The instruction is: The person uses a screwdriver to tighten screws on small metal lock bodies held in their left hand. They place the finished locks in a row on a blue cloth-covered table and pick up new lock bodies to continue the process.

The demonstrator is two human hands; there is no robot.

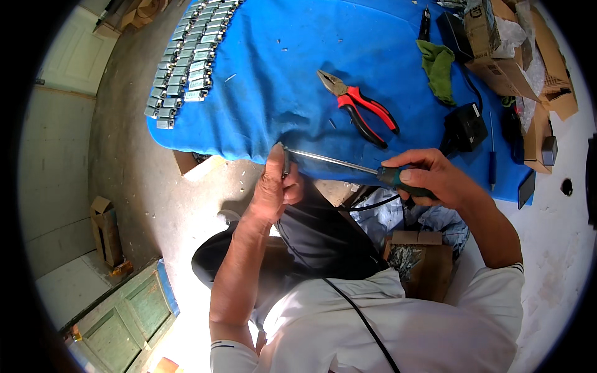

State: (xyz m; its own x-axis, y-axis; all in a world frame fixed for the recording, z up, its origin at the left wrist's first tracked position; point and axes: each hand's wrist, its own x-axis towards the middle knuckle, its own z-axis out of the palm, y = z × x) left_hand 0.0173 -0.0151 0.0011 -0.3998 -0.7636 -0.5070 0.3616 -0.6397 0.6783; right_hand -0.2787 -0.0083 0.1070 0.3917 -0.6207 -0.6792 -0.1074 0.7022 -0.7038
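My left hand [271, 191] is closed around a small grey metal piece [286, 163], mostly hidden by the fingers, just off the near edge of the blue-covered table. My right hand [432, 177] grips the dark green handle of a screwdriver [333, 160]. Its long steel shaft points left, and the tip meets the piece at my left fingertips. Exactly how the tip sits there is too small to tell. Beyond the shaft, combination pliers [359, 107] with red and black handles lie on the blue cloth [267, 81], jaws toward the far left.
Rows of small silver metal blocks [199, 56] stand at the table's far left. To the right are a green cloth [437, 71], a black adapter [465, 129], a thin screwdriver [492, 155] and cardboard boxes [497, 68]. Below the table edge sits an open carton [429, 267].
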